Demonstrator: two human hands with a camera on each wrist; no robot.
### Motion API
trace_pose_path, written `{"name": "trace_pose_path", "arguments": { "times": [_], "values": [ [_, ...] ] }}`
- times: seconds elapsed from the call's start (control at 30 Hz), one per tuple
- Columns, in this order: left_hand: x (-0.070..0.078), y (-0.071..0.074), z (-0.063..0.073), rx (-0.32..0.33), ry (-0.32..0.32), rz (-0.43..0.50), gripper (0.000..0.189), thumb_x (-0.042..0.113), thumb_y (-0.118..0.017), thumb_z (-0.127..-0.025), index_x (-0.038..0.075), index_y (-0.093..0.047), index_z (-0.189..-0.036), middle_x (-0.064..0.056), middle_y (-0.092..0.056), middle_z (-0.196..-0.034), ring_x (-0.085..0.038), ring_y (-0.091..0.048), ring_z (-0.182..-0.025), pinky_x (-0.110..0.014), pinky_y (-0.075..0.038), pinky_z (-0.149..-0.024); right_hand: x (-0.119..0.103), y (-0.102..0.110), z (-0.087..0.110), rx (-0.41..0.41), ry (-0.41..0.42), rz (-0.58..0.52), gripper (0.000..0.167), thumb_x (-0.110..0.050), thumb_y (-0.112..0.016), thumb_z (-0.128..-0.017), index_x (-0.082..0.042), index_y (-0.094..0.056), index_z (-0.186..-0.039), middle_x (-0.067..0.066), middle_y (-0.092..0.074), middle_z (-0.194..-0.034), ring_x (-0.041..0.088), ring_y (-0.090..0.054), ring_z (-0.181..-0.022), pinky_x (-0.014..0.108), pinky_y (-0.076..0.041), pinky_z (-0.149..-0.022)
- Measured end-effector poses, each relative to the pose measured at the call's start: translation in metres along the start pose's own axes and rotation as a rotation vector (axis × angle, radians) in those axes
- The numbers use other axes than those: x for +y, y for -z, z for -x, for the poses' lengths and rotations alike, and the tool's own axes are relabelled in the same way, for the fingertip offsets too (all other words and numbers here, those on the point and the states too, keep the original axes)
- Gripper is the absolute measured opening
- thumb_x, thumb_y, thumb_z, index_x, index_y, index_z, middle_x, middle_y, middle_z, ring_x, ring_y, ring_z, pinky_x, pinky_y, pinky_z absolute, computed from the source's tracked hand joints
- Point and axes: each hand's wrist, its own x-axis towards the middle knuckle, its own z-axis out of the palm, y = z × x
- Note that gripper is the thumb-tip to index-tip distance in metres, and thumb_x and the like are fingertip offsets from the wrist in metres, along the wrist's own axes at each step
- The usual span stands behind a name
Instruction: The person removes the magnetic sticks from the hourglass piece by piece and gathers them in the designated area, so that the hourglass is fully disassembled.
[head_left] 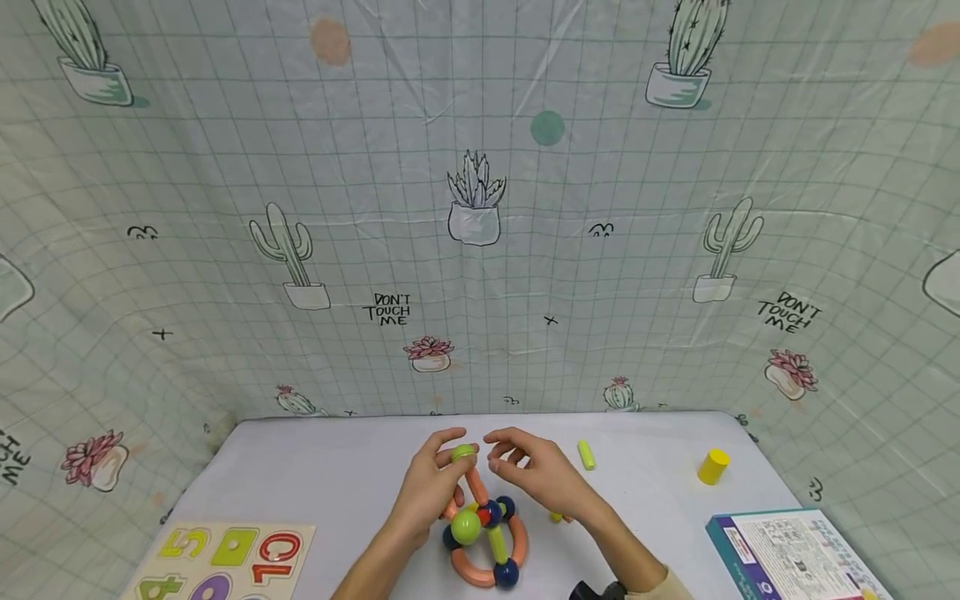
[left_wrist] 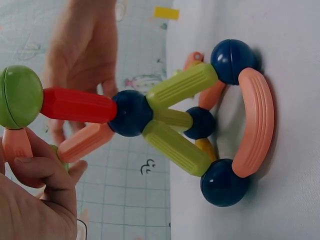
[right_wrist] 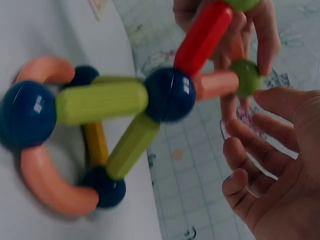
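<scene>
A magnetic stick-and-ball construction (head_left: 498, 546) stands on the table, with dark blue balls (left_wrist: 131, 113), lime sticks (right_wrist: 102, 103) and curved orange sticks (left_wrist: 256, 122) at its base. From its upper blue ball rise a red stick (left_wrist: 79, 105) and a straight orange stick (right_wrist: 216, 85), each ending in a green ball. My left hand (head_left: 433, 482) pinches the green ball (head_left: 463, 451) on the orange stick between thumb and fingers. The right hand (head_left: 543, 471) is beside it, fingers loosely bent and holding nothing, a fingertip right at that ball in the right wrist view.
A loose lime stick (head_left: 586, 455) and a yellow cylinder (head_left: 713, 467) lie to the right on the white table (head_left: 337, 458). At the front left is a number puzzle board (head_left: 296, 554); at the front right, a flat printed box (head_left: 795, 554). A cactus-patterned cloth (head_left: 480, 283) hangs behind.
</scene>
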Motion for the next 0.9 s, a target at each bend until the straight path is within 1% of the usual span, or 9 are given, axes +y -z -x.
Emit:
{"name": "trace_pose_path", "arguments": {
  "times": [0.13, 0.23, 0.3, 0.4, 0.5, 0.53, 0.7, 0.8, 0.9],
  "values": [
    [0.0, 0.001, 0.0, -0.014, 0.004, 0.003, 0.057, 0.022, -0.064, -0.098, 0.01, -0.042, -0.149, -0.009, -0.071, -0.113, -0.005, -0.046, -0.044, -0.016, -0.036, -0.038, -0.012, -0.009, -0.008, -0.047, 0.061, -0.012, 0.038, -0.03, -0.064, -0.1, -0.023, -0.06, -0.136, -0.005, -0.068, -0.118, 0.015, -0.062, -0.096, 0.028, -0.052, -0.073],
    [0.0, 0.001, 0.001, -0.014, -0.002, -0.009, 0.056, 0.026, -0.063, -0.099, 0.011, -0.042, -0.15, -0.009, -0.07, -0.114, -0.005, -0.046, -0.043, -0.016, -0.034, -0.038, -0.017, -0.012, -0.01, -0.068, 0.069, -0.011, 0.036, -0.027, -0.065, -0.099, -0.026, -0.06, -0.135, -0.009, -0.068, -0.118, 0.014, -0.061, -0.095, 0.028, -0.051, -0.07],
    [0.001, 0.001, 0.002, -0.011, -0.004, -0.023, 0.055, 0.03, -0.061, -0.101, 0.011, -0.043, -0.15, -0.009, -0.069, -0.113, -0.005, -0.046, -0.042, -0.017, -0.033, -0.038, -0.019, -0.013, -0.012, -0.074, 0.067, -0.009, 0.035, -0.025, -0.065, -0.098, -0.028, -0.061, -0.132, -0.01, -0.068, -0.116, 0.013, -0.061, -0.093, 0.028, -0.051, -0.071],
    [0.001, 0.002, 0.004, -0.014, 0.013, -0.037, 0.056, 0.036, -0.056, -0.103, 0.01, -0.043, -0.15, -0.006, -0.069, -0.09, -0.005, -0.044, -0.04, -0.017, -0.032, -0.038, -0.021, -0.016, -0.014, -0.064, 0.066, 0.009, 0.034, -0.025, -0.067, -0.096, -0.029, -0.062, -0.129, -0.011, -0.068, -0.11, 0.012, -0.061, -0.09, 0.028, -0.05, -0.069],
    [0.002, 0.002, 0.007, -0.028, 0.033, -0.048, 0.056, 0.037, -0.052, -0.104, 0.007, -0.044, -0.15, -0.003, -0.06, -0.066, -0.004, -0.041, -0.04, -0.017, -0.033, -0.039, -0.021, -0.017, -0.016, -0.044, 0.064, 0.016, 0.033, -0.025, -0.069, -0.094, -0.028, -0.063, -0.126, -0.011, -0.069, -0.106, 0.012, -0.06, -0.088, 0.027, -0.05, -0.07],
    [0.003, 0.003, 0.008, -0.034, 0.034, -0.051, 0.055, 0.036, -0.051, -0.104, 0.005, -0.045, -0.149, -0.001, -0.059, -0.065, -0.004, -0.042, -0.041, -0.017, -0.033, -0.039, -0.02, -0.017, -0.016, -0.038, 0.061, 0.016, 0.033, -0.025, -0.07, -0.094, -0.028, -0.063, -0.125, -0.011, -0.069, -0.105, 0.012, -0.06, -0.087, 0.027, -0.049, -0.069],
    [0.002, 0.006, 0.012, -0.06, 0.039, -0.072, 0.05, 0.035, -0.048, -0.105, 0.0, -0.053, -0.141, 0.003, -0.06, -0.069, -0.004, -0.047, -0.045, -0.017, -0.034, -0.04, -0.017, -0.016, -0.015, -0.012, 0.058, 0.023, 0.032, -0.028, -0.073, -0.092, -0.029, -0.065, -0.123, -0.011, -0.067, -0.107, 0.012, -0.059, -0.087, 0.027, -0.046, -0.069],
    [0.001, 0.009, 0.013, -0.066, 0.041, -0.088, 0.045, 0.034, -0.048, -0.105, 0.001, -0.061, -0.132, 0.0, -0.065, -0.077, -0.004, -0.044, -0.044, -0.017, -0.035, -0.041, -0.016, -0.015, -0.015, 0.006, 0.068, 0.035, 0.031, -0.03, -0.074, -0.091, -0.03, -0.066, -0.121, -0.012, -0.065, -0.109, 0.012, -0.059, -0.087, 0.027, -0.046, -0.067],
    [0.001, 0.012, 0.014, -0.064, 0.036, -0.101, 0.04, 0.033, -0.049, -0.104, 0.002, -0.067, -0.122, -0.007, -0.071, -0.1, -0.004, -0.039, -0.043, -0.016, -0.034, -0.041, -0.016, -0.015, -0.014, 0.017, 0.082, 0.039, 0.031, -0.03, -0.075, -0.09, -0.031, -0.066, -0.12, -0.013, -0.064, -0.11, 0.012, -0.059, -0.086, 0.027, -0.046, -0.068]
  ]
}}
